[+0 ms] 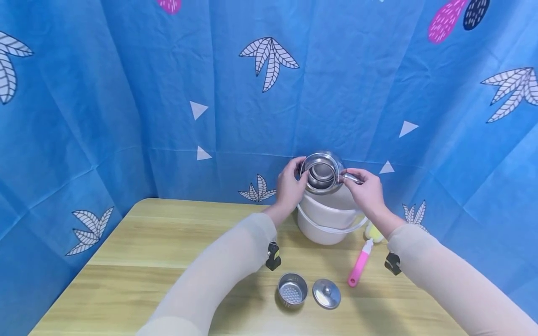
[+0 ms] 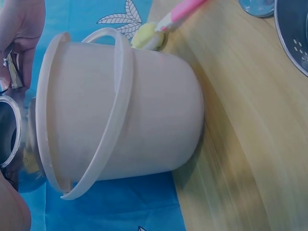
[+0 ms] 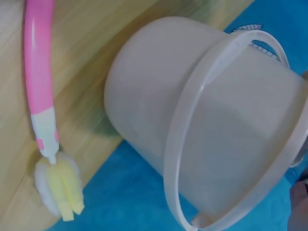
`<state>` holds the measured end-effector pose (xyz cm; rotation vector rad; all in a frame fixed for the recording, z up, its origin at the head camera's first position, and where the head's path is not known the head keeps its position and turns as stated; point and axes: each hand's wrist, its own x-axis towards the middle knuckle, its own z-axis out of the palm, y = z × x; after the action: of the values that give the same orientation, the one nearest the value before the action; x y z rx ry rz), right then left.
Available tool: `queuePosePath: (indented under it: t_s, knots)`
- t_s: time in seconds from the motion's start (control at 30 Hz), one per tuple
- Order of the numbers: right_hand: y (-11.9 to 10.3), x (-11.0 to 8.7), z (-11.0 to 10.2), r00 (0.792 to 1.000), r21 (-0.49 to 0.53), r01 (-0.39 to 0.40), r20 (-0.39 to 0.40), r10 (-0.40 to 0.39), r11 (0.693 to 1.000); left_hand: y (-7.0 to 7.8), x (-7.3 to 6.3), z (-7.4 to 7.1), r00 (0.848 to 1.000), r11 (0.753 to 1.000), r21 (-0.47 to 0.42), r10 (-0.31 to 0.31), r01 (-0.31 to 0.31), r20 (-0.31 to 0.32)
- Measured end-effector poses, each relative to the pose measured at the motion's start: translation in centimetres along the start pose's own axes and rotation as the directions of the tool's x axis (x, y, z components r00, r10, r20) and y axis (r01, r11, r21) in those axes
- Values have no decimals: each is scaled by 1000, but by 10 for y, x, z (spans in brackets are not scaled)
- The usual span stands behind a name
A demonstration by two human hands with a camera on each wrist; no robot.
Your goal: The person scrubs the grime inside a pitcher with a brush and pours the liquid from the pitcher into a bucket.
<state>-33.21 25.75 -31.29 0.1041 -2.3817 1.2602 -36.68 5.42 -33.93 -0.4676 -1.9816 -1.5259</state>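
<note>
A shiny metal teapot (image 1: 323, 185) is held tilted over the white bucket (image 1: 321, 231), its round opening turned toward me. My left hand (image 1: 290, 189) grips the teapot's left side, with the thumb at the rim. On the other side, my right hand (image 1: 370, 193) holds the slim metal handle (image 1: 351, 178) between thumb and fingers. In the left wrist view, the teapot (image 2: 30, 166) overlaps the bucket's rim (image 2: 47, 106). Only a bit of the right hand (image 3: 299, 207) shows at the edge of the right wrist view.
A perforated metal strainer cup (image 1: 292, 290) and a round metal lid (image 1: 326, 294) lie on the wooden table (image 1: 168, 252) nearer me. Right of the bucket is a pink-handled sponge brush (image 1: 359, 266). A blue patterned curtain (image 1: 252, 116) hangs behind the table.
</note>
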Motion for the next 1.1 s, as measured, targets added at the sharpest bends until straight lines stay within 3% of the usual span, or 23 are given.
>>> queuePosePath:
  t_s: [0.4, 0.6, 0.77, 0.93, 1.1]
  knots:
    - [17, -9, 9, 982, -4, 129, -139, -128, 992, -4, -9, 2, 998, 995, 72, 65, -64, -21]
    - [23, -14, 15, 956, 31, 209, -217, -198, 977, -6, -12, 2, 988, 982, 114, 152, -147, -35]
    - [26, -16, 18, 937, 72, 260, -259, -233, 963, -7, -11, 3, 971, 963, 153, 232, -220, -61]
    - [30, -19, 21, 909, 97, 323, -308, -280, 941, -6, -10, 4, 964, 946, 211, 260, -245, -50]
    - [36, -20, 23, 887, 44, 360, -324, -328, 932, -6, -12, 3, 957, 930, 249, 288, -270, -37]
